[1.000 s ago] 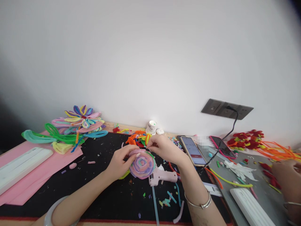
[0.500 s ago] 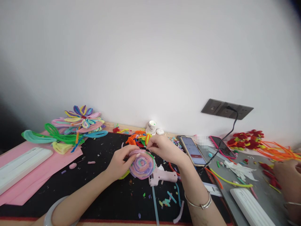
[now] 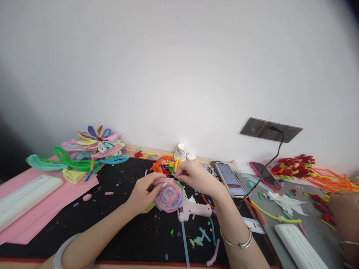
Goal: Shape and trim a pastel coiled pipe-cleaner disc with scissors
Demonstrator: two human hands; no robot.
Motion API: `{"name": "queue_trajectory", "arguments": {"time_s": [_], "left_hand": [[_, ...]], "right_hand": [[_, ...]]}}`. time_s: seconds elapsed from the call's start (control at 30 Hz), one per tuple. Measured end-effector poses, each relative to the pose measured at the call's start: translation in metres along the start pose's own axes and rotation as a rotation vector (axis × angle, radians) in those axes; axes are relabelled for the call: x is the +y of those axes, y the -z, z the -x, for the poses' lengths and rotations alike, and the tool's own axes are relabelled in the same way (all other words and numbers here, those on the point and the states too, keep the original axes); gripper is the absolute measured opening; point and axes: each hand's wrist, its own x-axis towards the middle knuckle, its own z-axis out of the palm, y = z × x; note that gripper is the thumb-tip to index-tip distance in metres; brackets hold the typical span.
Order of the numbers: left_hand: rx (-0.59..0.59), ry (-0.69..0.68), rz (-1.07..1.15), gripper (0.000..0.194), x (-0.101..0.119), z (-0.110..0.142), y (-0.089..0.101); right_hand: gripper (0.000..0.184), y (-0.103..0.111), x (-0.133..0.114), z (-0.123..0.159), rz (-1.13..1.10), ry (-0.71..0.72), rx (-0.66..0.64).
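Observation:
A flat round coil of fuzzy pipe cleaners [image 3: 169, 195] in pink, purple, orange and green faces me above the black mat. My left hand [image 3: 144, 192] grips its left edge, thumb in front and fingers behind. At the coil's upper right edge, my right hand [image 3: 195, 175] is closed in a pinch, close to a green strand on the rim. What lies between those fingertips is too small to make out. Partly behind the coil, a pink glue gun [image 3: 198, 210] lies on the mat with a pale glue stick [image 3: 184, 239] sticking out of its back.
A pipe-cleaner flower [image 3: 99, 140] and green loops [image 3: 70, 158] lie at left beside a white box [image 3: 30, 198]. Behind my hands are orange loops [image 3: 158, 165] and a paper cup [image 3: 181, 151]. A phone [image 3: 230, 180] and black cable [image 3: 263, 168] are at right, near another person's hand [image 3: 343, 209].
My hands and the coil stay almost still; the coil is tipped very slightly. The other person's hand at far right has shifted a little.

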Motion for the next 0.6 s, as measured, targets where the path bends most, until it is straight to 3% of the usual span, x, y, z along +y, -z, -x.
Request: {"name": "queue_trajectory", "arguments": {"time_s": [0.6], "left_hand": [[-0.003, 0.012, 0.000, 0.018, -0.0023, -0.0001, -0.0008]], "right_hand": [[0.016, -0.0006, 0.0003, 0.0001, 0.005, 0.000, 0.006]]}}
